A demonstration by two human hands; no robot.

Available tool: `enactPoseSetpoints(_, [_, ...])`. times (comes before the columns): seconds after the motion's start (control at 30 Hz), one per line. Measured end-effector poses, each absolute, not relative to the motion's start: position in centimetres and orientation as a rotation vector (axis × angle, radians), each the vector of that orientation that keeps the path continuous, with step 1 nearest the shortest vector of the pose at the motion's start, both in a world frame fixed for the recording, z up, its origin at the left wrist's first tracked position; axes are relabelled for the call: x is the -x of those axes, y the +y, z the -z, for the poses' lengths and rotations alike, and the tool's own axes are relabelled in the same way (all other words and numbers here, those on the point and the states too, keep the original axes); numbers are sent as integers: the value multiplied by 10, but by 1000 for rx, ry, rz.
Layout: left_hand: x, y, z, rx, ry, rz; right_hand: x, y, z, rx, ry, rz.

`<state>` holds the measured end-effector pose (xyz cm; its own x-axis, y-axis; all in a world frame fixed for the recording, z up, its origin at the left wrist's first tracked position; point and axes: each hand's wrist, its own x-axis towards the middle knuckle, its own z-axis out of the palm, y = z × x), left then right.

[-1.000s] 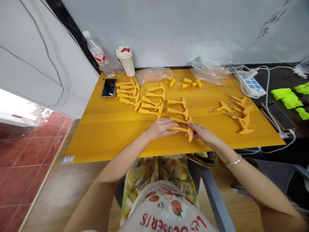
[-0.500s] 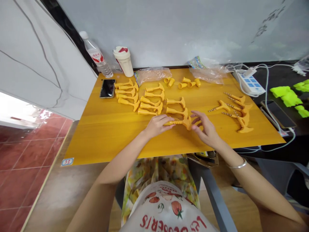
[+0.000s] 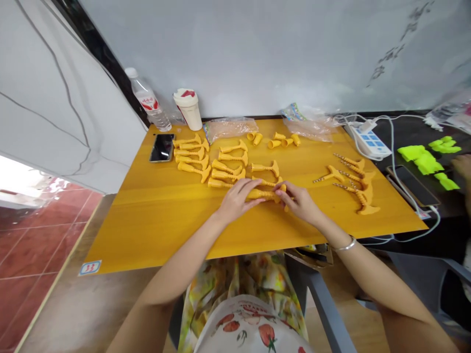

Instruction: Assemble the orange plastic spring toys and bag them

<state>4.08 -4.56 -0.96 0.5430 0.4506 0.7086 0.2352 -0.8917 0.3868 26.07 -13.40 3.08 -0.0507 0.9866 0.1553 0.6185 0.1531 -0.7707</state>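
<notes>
My left hand grips the ribbed shaft of a yellow plastic flared-end part on the tabletop. My right hand pinches the flared end of that part, and the fingers partly hide it. Just behind my hands lies a similar yellow part. Further left stand rows of flared yellow parts. Small yellow cones lie near the back edge. To the right lie several yellow parts with metal screw tips.
The yellow wooden table holds a black phone, a water bottle, a white cup and plastic bags. A power strip, a second phone, green foam pieces and another person's hand are at right.
My right hand has closed from spread fingers onto the part's flared end. The view has tilted, so the table sits lower in the frame. Another person's hand has appeared at the right edge.
</notes>
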Motion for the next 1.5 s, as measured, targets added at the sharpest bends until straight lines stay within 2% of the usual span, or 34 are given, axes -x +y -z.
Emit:
enactPoseSetpoints(0.07, [-42,-43,8,-2481,697,-1365,-270,-119,-27,1563,-1597,-750])
enactPoseSetpoints(0.2, [-42,-39,7,-2423,832,-1509,-304,-70,-19,1631,-1417,-662])
enactPoseSetpoints(0.47, [-40,-29,13,-2444,909,-1495,-339,24,-11,1998,-1436,-730])
enactPoseSetpoints(0.6, [-41,-30,11,-2520,765,-1452,-339,47,-6,2141,-1475,-748])
enactPoseSetpoints(0.77, [-45,-39,8,-2632,555,-1307,-332,60,-5,2324,-1526,-562])
enactPoseSetpoints(1.1, [-44,-39,6,-2612,567,-1344,-346,22,-17,2393,-1631,-277])
enactPoseSetpoints(1.37, [-43,-41,12,-2592,555,-1280,-434,-71,-42,2512,-1541,-42])
enactPoseSetpoints(1.5, [-44,-41,13,-2567,559,-1277,-475,-125,-45,2561,-1680,-86])
